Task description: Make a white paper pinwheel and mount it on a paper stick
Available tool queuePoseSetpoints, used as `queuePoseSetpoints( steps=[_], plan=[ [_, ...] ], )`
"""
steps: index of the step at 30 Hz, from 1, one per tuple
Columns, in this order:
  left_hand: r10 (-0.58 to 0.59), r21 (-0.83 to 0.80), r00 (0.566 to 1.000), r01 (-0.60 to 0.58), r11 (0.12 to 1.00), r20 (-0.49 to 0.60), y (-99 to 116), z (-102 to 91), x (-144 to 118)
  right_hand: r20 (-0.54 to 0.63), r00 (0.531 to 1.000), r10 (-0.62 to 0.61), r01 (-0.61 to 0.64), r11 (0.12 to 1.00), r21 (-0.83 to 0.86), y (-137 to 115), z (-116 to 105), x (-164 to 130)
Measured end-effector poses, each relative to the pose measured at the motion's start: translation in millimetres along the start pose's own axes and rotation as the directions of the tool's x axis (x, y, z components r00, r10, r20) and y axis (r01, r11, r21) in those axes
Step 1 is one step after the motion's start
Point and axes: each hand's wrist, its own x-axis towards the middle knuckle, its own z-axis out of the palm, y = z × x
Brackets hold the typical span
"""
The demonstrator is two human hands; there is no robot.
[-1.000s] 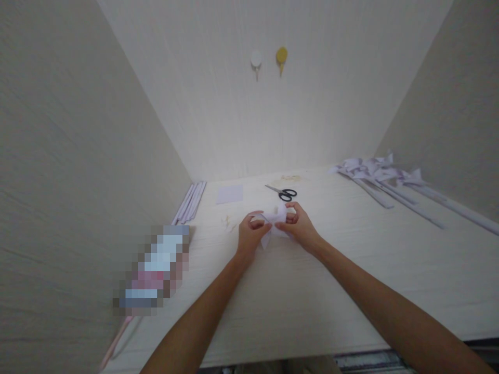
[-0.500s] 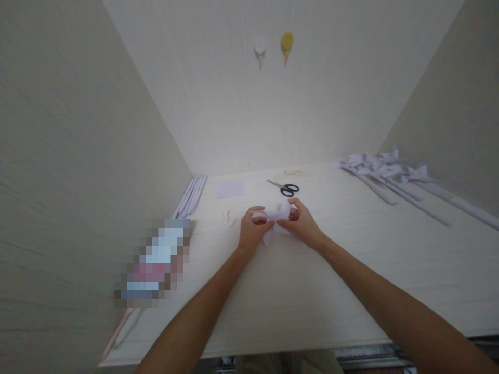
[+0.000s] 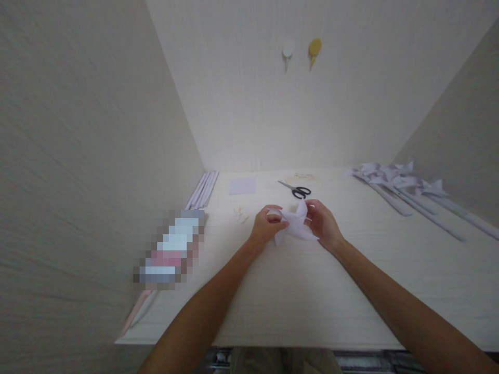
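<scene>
A white paper pinwheel [image 3: 296, 223] with curled blades is held just above the table. My left hand [image 3: 267, 228] pinches its left side, the thumb pressing near the centre. My right hand [image 3: 323, 223] is closed around the pinwheel's right edge, with its fingertips partly hidden behind the paper. A short pale sliver shows by these fingers, too small to name. Beyond the hands lie black-handled scissors [image 3: 300, 191], blades pointing left. To their left is a flat square of white paper [image 3: 242, 186].
Rolled paper sticks [image 3: 202, 189] lie at the back left, near a blurred-out device [image 3: 171, 249]. Several finished paper pinwheels on sticks [image 3: 401, 179] are heaped at the right. Small pale thin bits [image 3: 240, 214] are scattered left of the hands. White and yellow hooks [image 3: 315, 48] are on the back wall.
The camera view has shifted, so the scene sits further right. My right thumb has left the pinwheel's centre and the right hand has moved to its edge; the blades show more fully.
</scene>
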Motion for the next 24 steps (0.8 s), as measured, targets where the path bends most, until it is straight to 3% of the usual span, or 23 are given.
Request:
queuePoseSetpoints(
  steps=[5, 9, 14, 17, 19, 22, 24],
  plan=[
    [-0.051, -0.130, 0.971, 0.083, 0.988, 0.233, 6, -3.5, -5, -0.031, 0.999, -0.020, 0.019, 1.000, -0.020, 0, -2, 1],
    [-0.062, -0.180, 0.870, 0.170, 0.969, 0.489, 9, -5.9, -11, -0.010, 1.000, -0.025, 0.023, 0.989, -0.145, 2, 1, -3],
    [-0.073, -0.136, 0.760, 0.208, 0.969, 0.646, 9, -10.4, -15, 0.067, 0.997, -0.032, 0.053, 0.939, -0.339, 7, 1, 0],
    [-0.091, -0.077, 0.679, 0.212, 0.974, 0.728, 11, -13.0, -16, 0.203, 0.979, 0.009, 0.093, 0.869, -0.486, 5, 9, 7],
    [-0.083, -0.057, 0.634, 0.196, 0.979, 0.769, 14, -14.5, -17, 0.298, 0.955, -0.011, 0.187, 0.799, -0.572, 4, 21, 15],
    [-0.070, -0.059, 0.611, 0.189, 0.980, 0.789, 18, -16.3, -18, 0.487, 0.872, -0.057, 0.427, 0.576, -0.697, 7, 45, 30],
    [-0.092, -0.043, 0.606, 0.205, 0.978, 0.790, 19, -17.2, -18, 0.534, 0.843, -0.067, 0.483, 0.529, -0.697, 10, 63, 41]
  ],
)
